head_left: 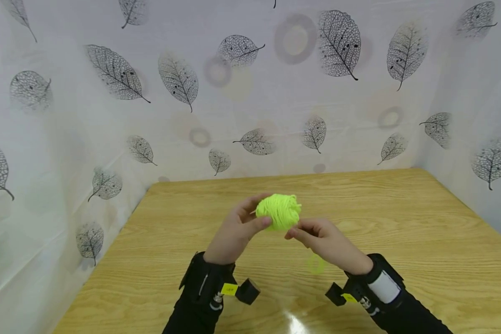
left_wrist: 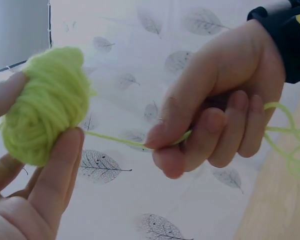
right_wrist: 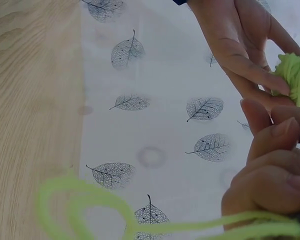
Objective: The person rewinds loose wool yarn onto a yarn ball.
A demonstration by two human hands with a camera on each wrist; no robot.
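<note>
A small ball of neon yellow-green yarn (head_left: 279, 211) is held up over the table by my left hand (head_left: 239, 228), thumb on one side and fingers on the other. Close to its right, my right hand (head_left: 323, 242) pinches the strand between thumb and forefinger. In the left wrist view a short taut length of strand (left_wrist: 112, 139) runs from the yarn ball (left_wrist: 47, 107) to those fingertips. The other fingers of the right hand (left_wrist: 220, 107) are curled. Loose loops of yarn (right_wrist: 85, 200) hang behind that hand in the right wrist view.
The wooden table (head_left: 183, 204) spreads out beneath both hands. A pale curtain (head_left: 275, 93) printed with leaves encloses its back and sides. Each wrist wears a black band with a small camera block, such as the left one (head_left: 248, 291).
</note>
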